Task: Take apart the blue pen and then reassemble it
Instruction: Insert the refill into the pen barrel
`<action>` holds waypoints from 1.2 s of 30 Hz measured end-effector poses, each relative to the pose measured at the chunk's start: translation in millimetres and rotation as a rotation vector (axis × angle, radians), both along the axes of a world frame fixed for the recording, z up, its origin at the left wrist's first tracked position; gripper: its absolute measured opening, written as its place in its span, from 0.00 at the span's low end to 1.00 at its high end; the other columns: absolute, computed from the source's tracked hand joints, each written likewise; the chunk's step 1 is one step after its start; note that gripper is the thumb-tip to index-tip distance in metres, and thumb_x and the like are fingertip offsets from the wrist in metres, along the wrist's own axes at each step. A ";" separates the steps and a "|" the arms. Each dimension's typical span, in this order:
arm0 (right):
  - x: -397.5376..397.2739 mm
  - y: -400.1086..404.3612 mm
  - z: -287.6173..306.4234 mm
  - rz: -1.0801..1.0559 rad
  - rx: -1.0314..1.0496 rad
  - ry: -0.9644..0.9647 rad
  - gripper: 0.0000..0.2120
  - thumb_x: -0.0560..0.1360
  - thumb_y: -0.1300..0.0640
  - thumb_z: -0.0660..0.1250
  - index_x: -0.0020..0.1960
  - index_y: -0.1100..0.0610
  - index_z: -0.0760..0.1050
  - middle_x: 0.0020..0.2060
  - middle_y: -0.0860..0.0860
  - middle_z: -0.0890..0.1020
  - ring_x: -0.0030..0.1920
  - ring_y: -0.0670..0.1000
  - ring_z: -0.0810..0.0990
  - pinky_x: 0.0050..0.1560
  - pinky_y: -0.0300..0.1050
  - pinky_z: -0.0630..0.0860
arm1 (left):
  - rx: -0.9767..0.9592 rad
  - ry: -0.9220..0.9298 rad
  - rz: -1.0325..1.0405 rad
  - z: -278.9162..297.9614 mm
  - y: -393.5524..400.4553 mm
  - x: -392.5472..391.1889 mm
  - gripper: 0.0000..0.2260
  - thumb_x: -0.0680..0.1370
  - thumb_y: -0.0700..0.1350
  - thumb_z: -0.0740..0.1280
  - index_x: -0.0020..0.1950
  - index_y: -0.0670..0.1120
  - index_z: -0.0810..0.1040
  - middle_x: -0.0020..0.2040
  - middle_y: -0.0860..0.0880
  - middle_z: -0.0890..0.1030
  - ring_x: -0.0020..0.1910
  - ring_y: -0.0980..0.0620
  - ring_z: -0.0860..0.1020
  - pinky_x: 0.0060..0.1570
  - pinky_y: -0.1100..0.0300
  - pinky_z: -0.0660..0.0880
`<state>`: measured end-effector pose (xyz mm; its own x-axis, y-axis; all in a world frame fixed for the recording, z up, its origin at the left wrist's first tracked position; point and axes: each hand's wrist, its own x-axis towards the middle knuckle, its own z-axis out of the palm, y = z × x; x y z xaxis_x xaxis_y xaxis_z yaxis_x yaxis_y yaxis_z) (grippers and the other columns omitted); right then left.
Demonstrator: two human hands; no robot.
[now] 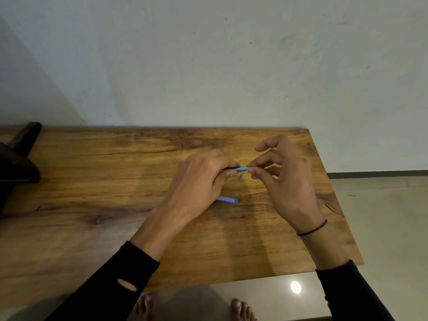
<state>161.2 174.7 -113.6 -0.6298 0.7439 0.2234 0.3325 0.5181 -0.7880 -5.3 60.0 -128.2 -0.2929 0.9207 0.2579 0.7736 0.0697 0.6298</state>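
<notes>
Nearest the camera: two bare feet (194,309) on a glossy floor w/ a bright light reflection (295,287). Both forearms come up from the bottom edge in black sleeves; the left sleeve (111,286) has a small oval hole. A thin black band (312,228) circles the right wrist.

On the wooden table (92,216), just beyond the left wrist, lies a light-blue pen cap (228,200), flat on the wood, partly hidden by the left hand, apart from the rest of the pen.

Further in, the left hand (199,181) is clenched around the blue pen barrel (239,169), thumb & fingers wrapped on it, only a short blue stretch showing toward the right. The right hand (282,174) pinches the barrel's exposed end btw thumb and index tip; its other fingers curl loosely, spread above. Pen is held horizontally, slightly above the tabletop, roughly center of the table.

Directly below the barrel end is a tiny grey piece (240,176), prob. a small pen part, too small to tell whether it rests on the wood.

Far left: a dark object (20,158) at the table's back edge. Beyond: a plain pale wall (208,66).
</notes>
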 end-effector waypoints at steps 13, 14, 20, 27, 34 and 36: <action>-2.2 2.5 -9.6 -0.016 0.018 -0.137 0.19 0.76 0.65 0.77 0.62 0.49 0.79 0.47 0.45 0.83 0.47 0.43 0.83 0.44 0.31 0.78 | 0.057 -0.079 0.111 2.2 0.8 -15.0 0.08 0.82 0.47 0.73 0.60 0.50 0.88 0.50 0.53 0.86 0.50 0.51 0.84 0.51 0.44 0.81; -2.2 2.4 -12.4 0.003 0.060 -0.208 0.18 0.77 0.66 0.75 0.62 0.50 0.79 0.49 0.45 0.82 0.47 0.43 0.81 0.44 0.31 0.77 | 0.052 -0.096 0.131 2.2 0.6 -16.8 0.09 0.82 0.47 0.73 0.61 0.51 0.88 0.51 0.54 0.86 0.51 0.52 0.84 0.52 0.45 0.81; -8.3 -3.7 -33.3 0.066 0.152 -0.439 0.11 0.80 0.60 0.71 0.61 0.53 0.79 0.51 0.50 0.78 0.49 0.55 0.81 0.49 0.61 0.81 | 0.029 -0.118 0.115 0.8 -0.4 -14.3 0.09 0.82 0.47 0.73 0.61 0.52 0.88 0.51 0.55 0.86 0.51 0.54 0.84 0.51 0.46 0.82; -10.3 8.6 -34.2 -0.086 -0.052 -0.136 0.03 0.78 0.63 0.75 0.48 0.57 0.84 0.42 0.49 0.85 0.42 0.45 0.83 0.43 0.36 0.80 | 0.001 -0.094 0.097 -1.0 -1.2 -13.6 0.09 0.82 0.47 0.73 0.61 0.53 0.87 0.51 0.56 0.85 0.51 0.55 0.83 0.51 0.47 0.82; -15.0 1.0 -22.8 0.014 -0.636 0.451 0.06 0.79 0.72 0.70 0.56 0.69 0.80 0.44 0.60 0.88 0.43 0.56 0.89 0.49 0.48 0.88 | 0.001 -0.097 0.089 0.1 -1.0 -11.3 0.08 0.82 0.47 0.73 0.60 0.52 0.88 0.51 0.53 0.86 0.51 0.52 0.84 0.50 0.45 0.81; -15.5 0.2 -22.1 0.026 -0.647 0.464 0.07 0.78 0.72 0.70 0.56 0.70 0.80 0.45 0.61 0.87 0.43 0.57 0.89 0.50 0.48 0.88 | 0.011 -0.107 0.090 0.1 -0.9 -10.6 0.08 0.82 0.46 0.73 0.60 0.51 0.88 0.51 0.53 0.86 0.50 0.51 0.84 0.50 0.44 0.81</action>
